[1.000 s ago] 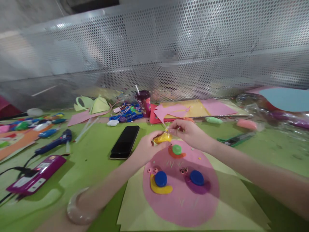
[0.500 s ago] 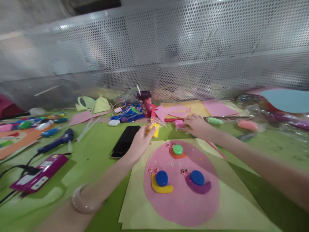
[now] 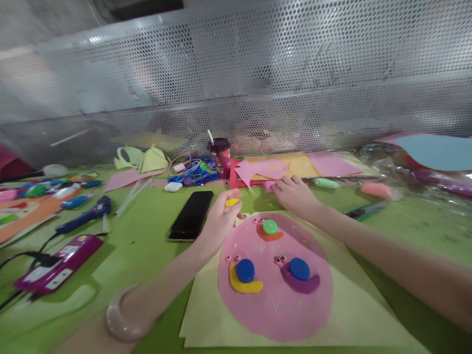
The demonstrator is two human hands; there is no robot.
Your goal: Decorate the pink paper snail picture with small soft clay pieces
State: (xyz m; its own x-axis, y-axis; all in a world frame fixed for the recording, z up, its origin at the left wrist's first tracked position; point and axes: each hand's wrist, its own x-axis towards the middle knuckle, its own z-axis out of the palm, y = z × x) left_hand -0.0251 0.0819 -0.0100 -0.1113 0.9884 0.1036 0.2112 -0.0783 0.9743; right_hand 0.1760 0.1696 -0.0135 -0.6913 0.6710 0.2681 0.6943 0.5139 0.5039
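My left hand (image 3: 222, 212) is closed around a small packet of yellow modelling clay (image 3: 232, 202), mostly hidden by the fingers. To the right, my right hand (image 3: 296, 195) lies low over the table, its curled fingers on a small packet of pink clay (image 3: 269, 185) that shows at the fingertips. Nearer to me is a pink paper oval (image 3: 275, 314) on pale yellow sheets (image 3: 206, 319). It bears three clay snails: one yellow (image 3: 246, 286), one purple (image 3: 304, 285) and one orange (image 3: 272, 236), with blue or green discs as shells.
A black phone (image 3: 191, 216) lies beside my left hand. Farther left are a glue gun (image 3: 83, 216) and a purple power strip (image 3: 59, 265) with cables. Behind stand a lidded cup (image 3: 220, 160) and paper scraps (image 3: 261, 169); a metal mesh panel (image 3: 236, 88) closes the back.
My left hand has turned and drawn slightly back, covering more of the yellow clay. My right hand has shifted a little left, over more of the pink packet.
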